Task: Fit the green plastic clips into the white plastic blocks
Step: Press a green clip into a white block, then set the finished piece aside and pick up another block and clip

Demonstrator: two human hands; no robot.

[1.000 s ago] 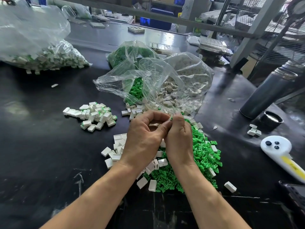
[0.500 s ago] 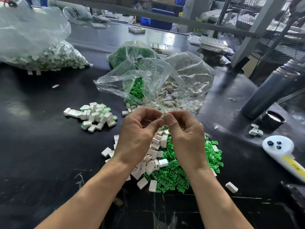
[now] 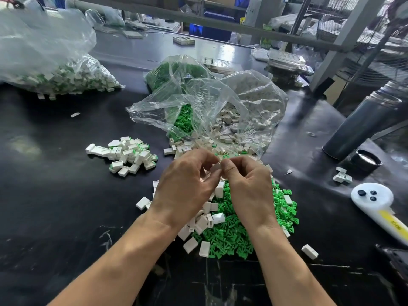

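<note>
My left hand (image 3: 187, 186) and my right hand (image 3: 249, 186) meet fingertip to fingertip above the black table. A white block (image 3: 215, 167) is pinched in my left fingers. My right thumb and forefinger press against its end; whatever they pinch is hidden. Below the hands lie a heap of loose green clips (image 3: 234, 237) and loose white blocks (image 3: 205, 221). A pile of fitted blocks with green ends (image 3: 130, 154) lies to the left.
An open clear bag (image 3: 212, 115) of clips and blocks lies behind my hands. A big bag of fitted blocks (image 3: 57, 74) sits far left. At right stand a grey flask (image 3: 362, 127), its black cap (image 3: 367, 161) and a white handled tool (image 3: 375, 200).
My hands have drawn slightly apart and risen from the heap. A green clip seen between the fingertips half a second ago is now out of sight at the block's end.
</note>
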